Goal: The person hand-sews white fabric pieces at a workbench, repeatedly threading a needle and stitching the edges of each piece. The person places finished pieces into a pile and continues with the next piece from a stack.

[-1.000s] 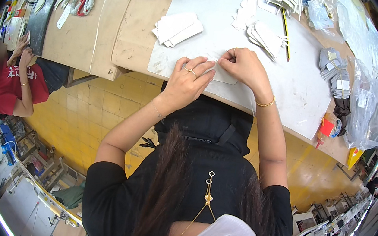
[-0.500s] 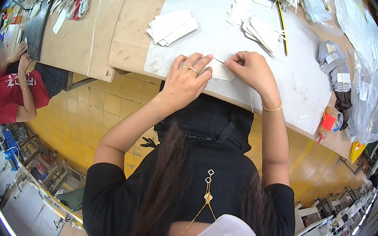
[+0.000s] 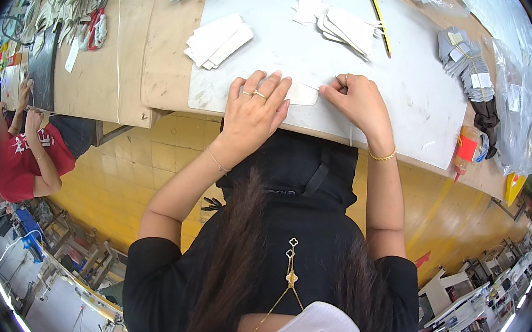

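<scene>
A flat white piece with rounded corners (image 3: 303, 94) lies close to the front edge of the grey-white work sheet (image 3: 410, 110). My left hand (image 3: 255, 101) rests over its left part, fingers stretched out and flat, covering that end. At the far right corner of the piece, my right hand (image 3: 358, 103) is closed, thumb and forefinger pinched together. What the pinch holds, if anything, is too small to make out. Beyond my left hand lies a fanned stack of similar white pieces (image 3: 220, 39), and a second stack (image 3: 348, 31) lies beyond my right hand.
A yellow-and-black pencil (image 3: 379, 23) lies at the back. On the right are banded grey bundles (image 3: 468, 64), clear plastic bags (image 3: 525, 110) and a red-labelled bottle (image 3: 468, 151). Red-handled scissors (image 3: 96, 29) lie left. A co-worker in a red shirt (image 3: 37, 159) sits at far left.
The whole view has shifted, so the table's things appear farther left and higher. My left fingers lie closer together. My right hand still pinches by the white piece's corner.
</scene>
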A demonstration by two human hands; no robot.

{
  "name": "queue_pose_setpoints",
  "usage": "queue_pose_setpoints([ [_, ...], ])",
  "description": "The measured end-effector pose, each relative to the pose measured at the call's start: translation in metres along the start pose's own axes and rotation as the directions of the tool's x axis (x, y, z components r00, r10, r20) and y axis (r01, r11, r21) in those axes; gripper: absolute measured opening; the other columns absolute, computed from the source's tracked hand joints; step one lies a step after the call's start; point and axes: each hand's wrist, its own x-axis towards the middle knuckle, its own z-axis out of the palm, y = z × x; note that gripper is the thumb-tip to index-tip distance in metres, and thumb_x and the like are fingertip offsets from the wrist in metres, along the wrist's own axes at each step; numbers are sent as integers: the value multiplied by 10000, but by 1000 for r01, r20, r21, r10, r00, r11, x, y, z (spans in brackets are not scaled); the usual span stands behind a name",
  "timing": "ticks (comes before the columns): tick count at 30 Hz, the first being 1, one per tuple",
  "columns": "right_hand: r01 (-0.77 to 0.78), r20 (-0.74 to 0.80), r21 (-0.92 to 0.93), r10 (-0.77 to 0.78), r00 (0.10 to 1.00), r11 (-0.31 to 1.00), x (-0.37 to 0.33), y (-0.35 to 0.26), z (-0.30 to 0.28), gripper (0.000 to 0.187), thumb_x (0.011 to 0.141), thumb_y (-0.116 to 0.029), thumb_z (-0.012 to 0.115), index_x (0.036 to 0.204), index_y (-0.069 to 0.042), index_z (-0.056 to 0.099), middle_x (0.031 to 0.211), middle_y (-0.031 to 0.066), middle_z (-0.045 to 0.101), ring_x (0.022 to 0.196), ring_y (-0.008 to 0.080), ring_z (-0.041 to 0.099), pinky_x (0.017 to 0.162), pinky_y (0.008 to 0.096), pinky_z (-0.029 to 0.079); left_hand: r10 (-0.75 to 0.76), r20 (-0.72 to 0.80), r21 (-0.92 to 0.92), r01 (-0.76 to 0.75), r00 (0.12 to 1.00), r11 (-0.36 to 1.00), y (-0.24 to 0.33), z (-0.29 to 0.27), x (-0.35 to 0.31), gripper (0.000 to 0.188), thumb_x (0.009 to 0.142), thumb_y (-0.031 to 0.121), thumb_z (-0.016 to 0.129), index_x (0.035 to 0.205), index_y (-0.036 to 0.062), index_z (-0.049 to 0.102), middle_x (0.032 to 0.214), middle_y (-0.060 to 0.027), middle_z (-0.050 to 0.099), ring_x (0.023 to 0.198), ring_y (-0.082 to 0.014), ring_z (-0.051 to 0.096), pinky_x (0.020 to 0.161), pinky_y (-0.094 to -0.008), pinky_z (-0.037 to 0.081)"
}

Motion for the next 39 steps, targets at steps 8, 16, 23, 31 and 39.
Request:
queue_pose_setpoints([
  [8, 24, -28, -47, -25, 999, 999, 2, 2, 5, 347, 848, -303, 760, 814, 40, 719, 660, 167, 654, 590, 255, 615, 613, 351, 494, 12, 32, 56, -14, 999, 998, 3, 1, -1, 470, 913, 225, 721, 1369, 141, 642, 1278, -81, 635, 1206, -263, 531, 1016, -441, 374],
  [16, 60, -43, -234, -72, 997, 970, 0, -5, 7, 256, 845, -275, 737, 870, -21, 752, 781, 161, 725, 749, 367, 715, 702, 436, 576, 16, 64, 28, -18, 998, 999, 5, -4, 0, 370, 912, 248, 727, 1268, 155, 693, 1177, -72, 636, 1150, -265, 537, 991, -461, 371],
  [23, 505, -16, -559, -618, 786, 657, 23, 1, -5, 116, 911, -197, 678, 935, -85, 688, 916, 51, 655, 749, 261, 700, 596, 379, 545, 130, 29, -285, -116, 991, 951, -3, -6, 23, 183, 892, 183, 737, 1053, 98, 741, 1046, -40, 653, 1024, -219, 595, 915, -430, 418],
  [31, 595, -92, -505, -724, 684, 626, 29, 21, -4, 85, 893, -178, 729, 903, -98, 703, 822, 19, 604, 663, 218, 657, 573, 336, 529, 422, 44, -271, -396, 906, 877, -36, 9, 60, 240, 887, 194, 759, 1102, 90, 744, 1266, 2, 676, 1168, -196, 603, 978, -401, 448],
  [39, 535, -184, -473, -672, 717, 700, 3, 32, -1, 111, 870, -96, 741, 980, -98, 753, 849, 14, 639, 685, 199, 666, 602, 319, 543, 484, 40, -195, -468, 874, 862, -37, 11, 62, 274, 902, 189, 748, 1157, 91, 726, 1234, 12, 686, 1163, -172, 608, 991, -412, 440],
])
